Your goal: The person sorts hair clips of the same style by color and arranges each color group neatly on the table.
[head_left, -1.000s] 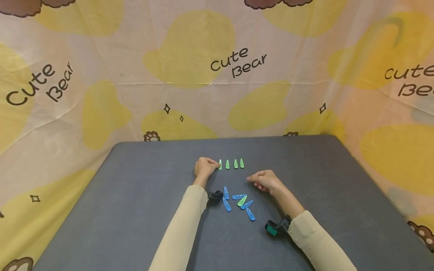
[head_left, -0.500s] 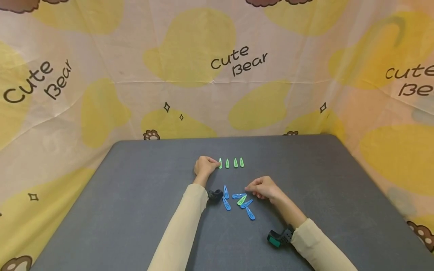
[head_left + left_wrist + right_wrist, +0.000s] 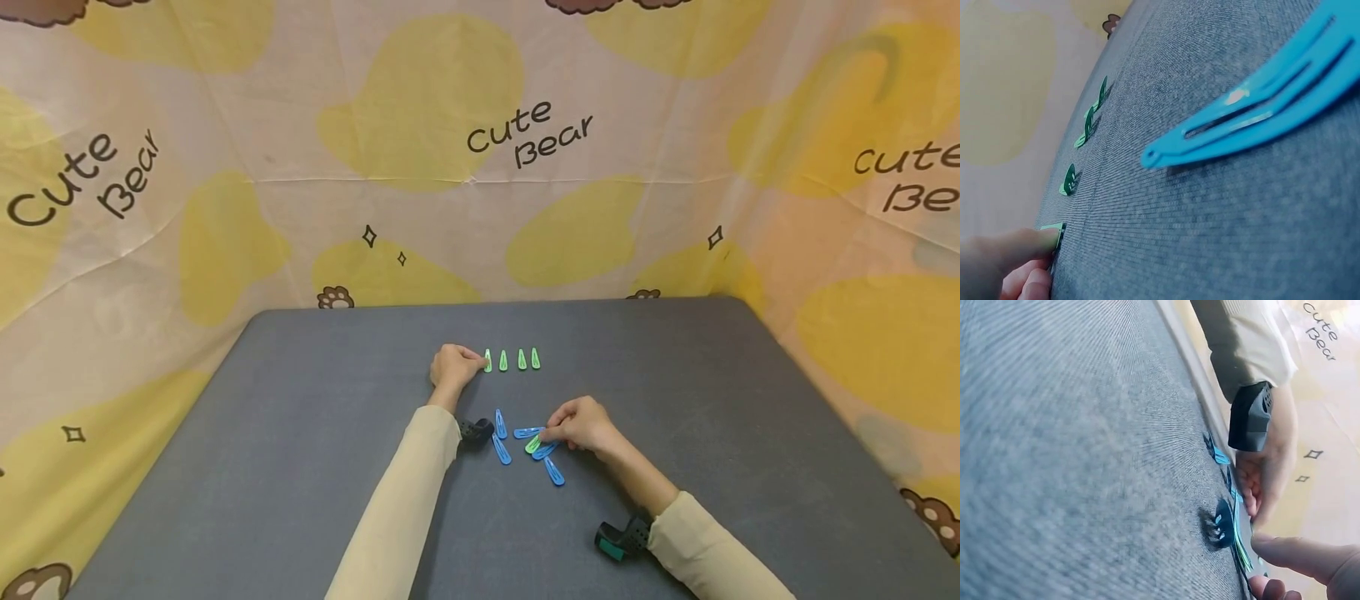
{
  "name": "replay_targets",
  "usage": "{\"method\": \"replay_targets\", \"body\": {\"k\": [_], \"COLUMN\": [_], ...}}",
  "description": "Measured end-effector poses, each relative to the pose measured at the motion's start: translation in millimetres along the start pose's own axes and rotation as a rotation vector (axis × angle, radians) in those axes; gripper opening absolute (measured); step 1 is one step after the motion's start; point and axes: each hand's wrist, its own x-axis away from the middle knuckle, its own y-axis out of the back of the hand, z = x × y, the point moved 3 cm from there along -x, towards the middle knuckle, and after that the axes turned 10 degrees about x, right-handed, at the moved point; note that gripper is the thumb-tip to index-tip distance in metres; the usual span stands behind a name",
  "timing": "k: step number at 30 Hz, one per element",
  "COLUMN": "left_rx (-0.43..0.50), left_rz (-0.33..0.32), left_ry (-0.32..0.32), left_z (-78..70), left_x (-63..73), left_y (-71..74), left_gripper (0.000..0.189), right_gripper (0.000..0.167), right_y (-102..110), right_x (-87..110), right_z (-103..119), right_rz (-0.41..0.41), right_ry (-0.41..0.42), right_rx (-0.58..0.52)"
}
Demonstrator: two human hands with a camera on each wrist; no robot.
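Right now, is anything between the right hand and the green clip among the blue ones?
Nothing visible: the right hand is at the upper end of the green clip. One blue clip and a second blue clip lie close beside it, not in between.

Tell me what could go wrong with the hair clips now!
The right hand is close to a green clip lying snugly among blue clips, so it might bump or drag a blue one by accident.

The left hand is touching the leftmost green clip in the row, so a little wobble could turn it crooked.
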Motion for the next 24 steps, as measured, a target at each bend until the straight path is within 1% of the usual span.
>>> {"method": "replay_targets", "body": {"k": [5, 10, 13, 20, 24], "left_rx": [0.003, 0.011, 0.012, 0.009, 0.007], "left_rz": [0.003, 0.006, 0.005, 0.002, -0.003], "left_ry": [0.003, 0.001, 0.002, -0.001, 0.003], "left_z": [-0.5, -0.7, -1.0, -1.4, -0.2], "left_x": [0.9, 1.4, 1.9, 1.8, 1.7], "left_y": [1.1, 1.7, 1.7, 1.5, 1.6], "left_gripper": [0.019, 0.019, 0.019, 0.019, 0.020], "right_gripper": [0.019, 0.021, 0.022, 0.022, 0.022], "right_y": [-1.6, -3.4, -4.7, -5.6, -5.9], "right_x": [1.4, 2.7, 2.7, 2.0, 2.5], "right_z": [2.8, 5.5, 6.2, 6.2, 7.2], "right_rz": [-0.038, -0.078, -0.089, -0.103, -0.114], "right_ry": [-0.013, -0.003, -0.005, -0.040, -0.037], "right_rx": [0.042, 0.078, 0.098, 0.125, 0.141]}}
